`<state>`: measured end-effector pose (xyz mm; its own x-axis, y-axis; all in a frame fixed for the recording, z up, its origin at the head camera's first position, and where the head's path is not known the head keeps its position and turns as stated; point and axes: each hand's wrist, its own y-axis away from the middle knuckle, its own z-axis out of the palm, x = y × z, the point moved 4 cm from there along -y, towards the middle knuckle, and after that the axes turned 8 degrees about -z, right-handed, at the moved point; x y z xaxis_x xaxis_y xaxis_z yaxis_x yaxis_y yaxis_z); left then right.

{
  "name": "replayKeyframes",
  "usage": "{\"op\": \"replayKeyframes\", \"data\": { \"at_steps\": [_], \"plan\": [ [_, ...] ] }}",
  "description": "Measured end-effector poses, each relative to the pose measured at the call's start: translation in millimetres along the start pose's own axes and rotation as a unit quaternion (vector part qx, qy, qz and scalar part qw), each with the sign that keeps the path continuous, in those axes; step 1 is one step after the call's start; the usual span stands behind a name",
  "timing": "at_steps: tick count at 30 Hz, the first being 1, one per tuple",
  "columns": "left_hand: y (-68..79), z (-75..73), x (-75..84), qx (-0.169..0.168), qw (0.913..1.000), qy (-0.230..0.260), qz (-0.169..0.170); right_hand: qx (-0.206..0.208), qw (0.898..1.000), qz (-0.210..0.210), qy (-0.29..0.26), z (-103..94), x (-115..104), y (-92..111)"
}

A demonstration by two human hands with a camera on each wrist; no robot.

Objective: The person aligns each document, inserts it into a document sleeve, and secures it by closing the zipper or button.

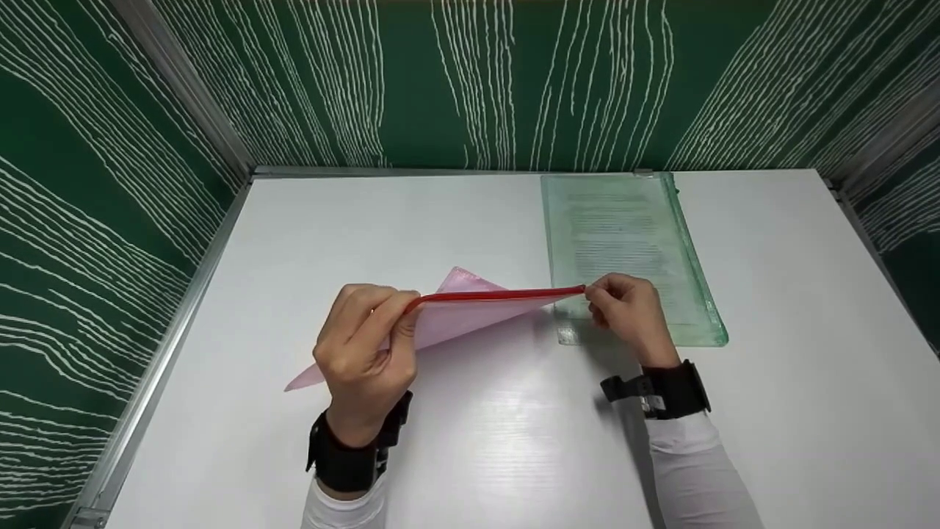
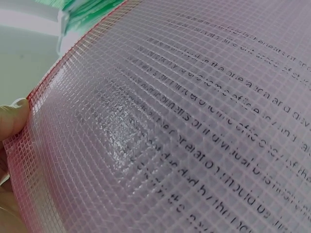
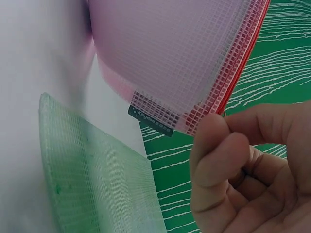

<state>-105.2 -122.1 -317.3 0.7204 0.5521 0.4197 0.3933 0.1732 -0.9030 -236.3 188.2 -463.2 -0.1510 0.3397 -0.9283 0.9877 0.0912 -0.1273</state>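
Observation:
A pink mesh zipper pouch (image 1: 470, 316) with a red zipper edge (image 1: 499, 294) is held up over the white table, its zipper side uppermost. My left hand (image 1: 367, 342) grips the left part of that edge between thumb and curled fingers. At the other end, my right hand (image 1: 628, 308) pinches the zipper corner. Printed text shows through the mesh (image 2: 194, 107) in the left wrist view, so a sheet of paper is inside. A dark label tag (image 3: 150, 120) hangs at the pouch's border, close to the right fingertips (image 3: 214, 128).
A green mesh zipper pouch (image 1: 624, 220) holding a printed sheet lies flat at the table's back right, partly under my right hand. The white table (image 1: 294, 242) meets green panels with white wavy lines (image 1: 411, 88) behind and on both sides. A metal rail (image 1: 169, 330) runs along the left edge.

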Motion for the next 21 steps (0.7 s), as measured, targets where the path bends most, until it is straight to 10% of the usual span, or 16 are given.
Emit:
{"op": "replayKeyframes", "data": {
  "at_steps": [21],
  "plan": [
    [-1.0, 1.0, 1.5, 0.008, 1.0, 0.0, 0.004, 0.018, 1.0, 0.015, 0.01, -3.4, 1.9, -1.6]
  ]
}}
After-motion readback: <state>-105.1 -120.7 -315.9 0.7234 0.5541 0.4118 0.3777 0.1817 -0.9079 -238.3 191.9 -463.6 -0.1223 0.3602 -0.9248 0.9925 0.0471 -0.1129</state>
